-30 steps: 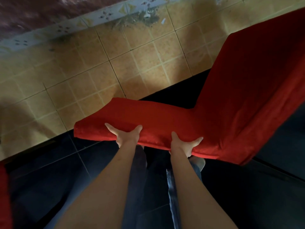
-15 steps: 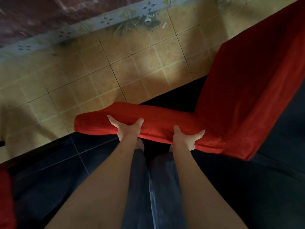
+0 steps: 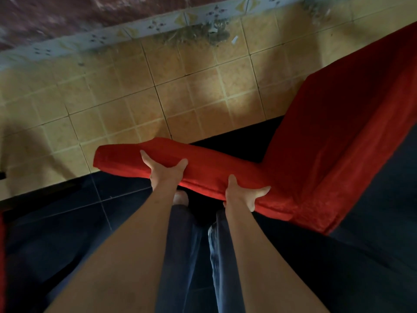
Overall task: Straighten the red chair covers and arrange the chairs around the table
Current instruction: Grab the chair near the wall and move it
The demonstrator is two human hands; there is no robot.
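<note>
Tilted further since a second ago, chair (image 3: 338,143) looks rigid under soft cover; left hand (image 3: 165,175) and right hand (image 3: 242,195) clasp its backrest top.

The person has bare forearms, no sleeves in view, and wears dark blue jeans (image 3: 180,256).

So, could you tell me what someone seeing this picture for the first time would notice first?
The bright red chair cover dominates, running from the centre up to the right edge. Both bare hands grip its near padded edge at centre frame: the left hand toward the free end, the right hand nearer the bend. Behind it lies a tan tiled floor, with dark tiles under the person's legs.
</note>
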